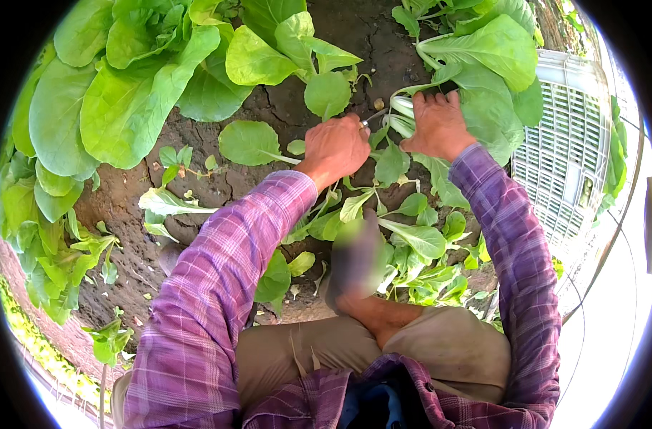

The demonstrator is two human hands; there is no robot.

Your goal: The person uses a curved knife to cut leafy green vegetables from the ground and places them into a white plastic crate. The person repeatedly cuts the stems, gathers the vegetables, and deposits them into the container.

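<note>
My left hand (338, 143) is closed around a hand tool whose thin curved metal blade (378, 114) points right, at the base of a leafy green plant. Most of the tool's handle is hidden in the fist. My right hand (438, 126) grips that leafy green plant (484, 102) low down, by its pale stalks (402, 124). The plant leans to the right, its broad leaves spreading past my fingers. Where the blade meets the stalks is too small to make out clearly.
A white plastic crate (562, 139) stands at the right. Large leafy greens (143, 80) fill the upper left. Loose leaves (420, 238) lie around my foot (358, 263) on the cracked soil (197, 139). A thin cable (621, 214) runs along the right side.
</note>
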